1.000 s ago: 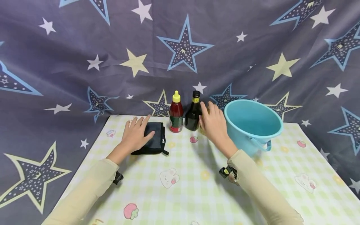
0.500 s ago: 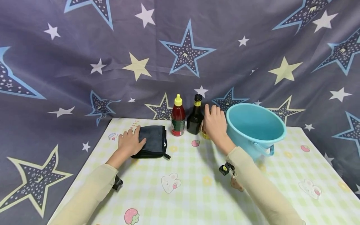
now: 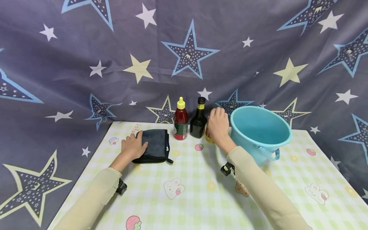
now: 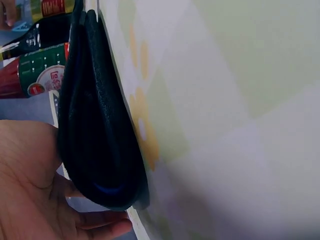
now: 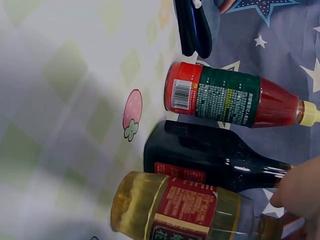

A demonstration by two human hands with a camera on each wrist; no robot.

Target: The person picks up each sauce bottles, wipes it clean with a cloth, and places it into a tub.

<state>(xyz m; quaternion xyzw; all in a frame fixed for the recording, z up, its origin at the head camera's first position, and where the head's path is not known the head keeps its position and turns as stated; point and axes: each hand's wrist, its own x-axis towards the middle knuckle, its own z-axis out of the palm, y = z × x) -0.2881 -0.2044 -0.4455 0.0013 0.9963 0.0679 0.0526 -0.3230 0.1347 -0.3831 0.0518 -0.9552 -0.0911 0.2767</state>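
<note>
My left hand (image 3: 133,147) holds the left edge of a folded dark grey cloth (image 3: 155,143), thumb on top and fingers around the side. In the left wrist view the cloth's rounded fold (image 4: 100,150) shows, with fingers past its end. My right hand (image 3: 219,126) grips the neck of a glass bottle with yellow liquid (image 5: 140,205) and a red label, upright and mostly covered by the hand in the head view. Just left of it stand a dark sauce bottle (image 3: 198,123) with a black cap and a red sauce bottle (image 3: 180,123) with a yellow nozzle.
A light blue bucket (image 3: 247,143) stands right beside my right hand, handle hanging at its front. A checked cloth (image 3: 195,179) with printed strawberries and bunnies covers the table. Behind the table's back edge hangs a dark star-patterned curtain (image 3: 109,41).
My left hand has come down from above the cloth and slid left to its edge. My right hand has closed around the yellow bottle's neck. The bottles, cloth and bucket have stayed in place.
</note>
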